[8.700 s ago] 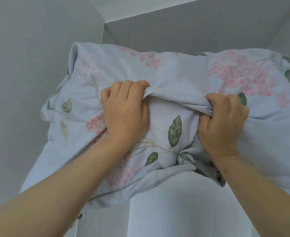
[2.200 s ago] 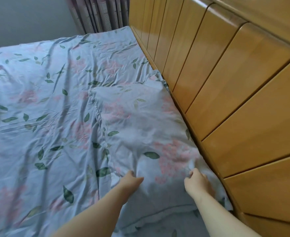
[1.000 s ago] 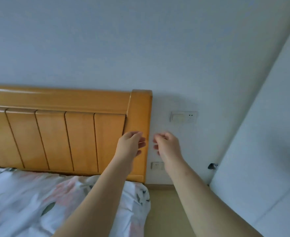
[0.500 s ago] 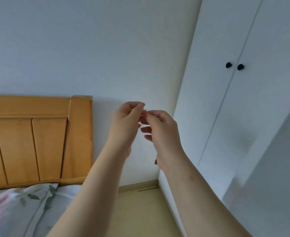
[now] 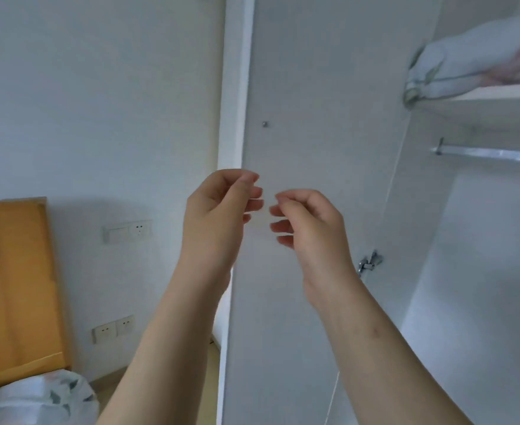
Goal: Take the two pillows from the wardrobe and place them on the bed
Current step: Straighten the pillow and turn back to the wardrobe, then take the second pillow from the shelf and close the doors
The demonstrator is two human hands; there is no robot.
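pillow (image 5: 479, 53) cut off at right edge, bed (image 5: 22, 302) mostly off frame

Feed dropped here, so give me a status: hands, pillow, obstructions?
Left hand and right hand raised, empty, fingers loosely curled. Floral pillow on the wardrobe's top shelf, upper right. Wardrobe door open; nothing in between.

White wall (image 5: 84, 102) on the left. A switch-and-socket plate (image 5: 127, 230) sits mid-height on it, with a double socket (image 5: 113, 329) lower down. A strip of beige floor (image 5: 109, 394) shows below.
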